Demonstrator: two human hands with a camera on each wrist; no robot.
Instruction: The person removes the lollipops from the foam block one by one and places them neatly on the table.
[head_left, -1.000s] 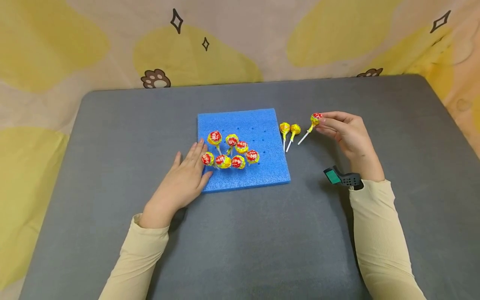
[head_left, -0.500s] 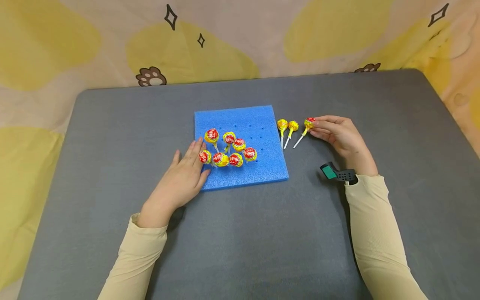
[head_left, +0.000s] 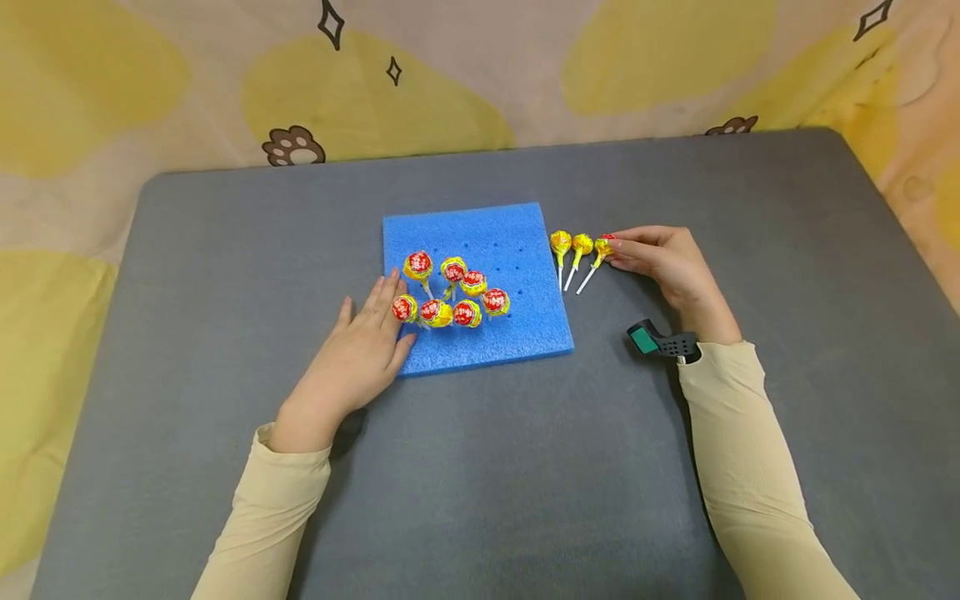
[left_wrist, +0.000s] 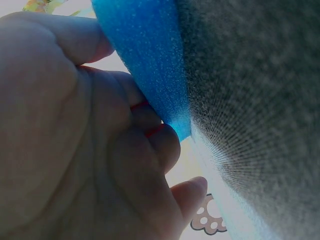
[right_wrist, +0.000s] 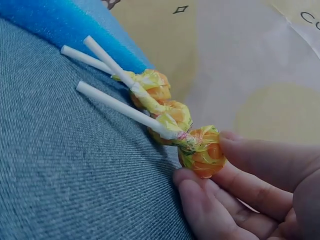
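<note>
Lollipop in grip [right_wrist: 202, 152]: I see it at the right end of a row of three, its yellow wrapped head in the fingers and its white stick slanting toward the near side and a little left.
Right hand [head_left: 671, 267]: my view has its grip nearly closed, thumb and fingers pinching that head from the right; I cannot tell whether the candy touches the tabletop [head_left: 480, 500].
Loose lollipops [head_left: 582, 244]: two lie just beside the right edge of the blue foam board [head_left: 525, 329], heads at the far end, sticks pointing to the near side.
Left hand [head_left: 356, 354]: I have it over the board's left edge, grip wide, fingers extended, thumb apart near the front corner, pinching nothing.
Standing lollipops [head_left: 467, 314]: I count seven in the board, most red labels facing up, the leftmost just beside the left fingers.
Holes [head_left: 496, 245]: small dark dots across the board's far and right parts.
Wrist device [head_left: 660, 337]: dark with a green face, at the right cuff.
Sleeves [head_left: 750, 467]: pale beige on both arms.
Backdrop [head_left: 435, 92]: cream and yellow cloth beyond the tabletop, printed with paw prints and star outlines.
</note>
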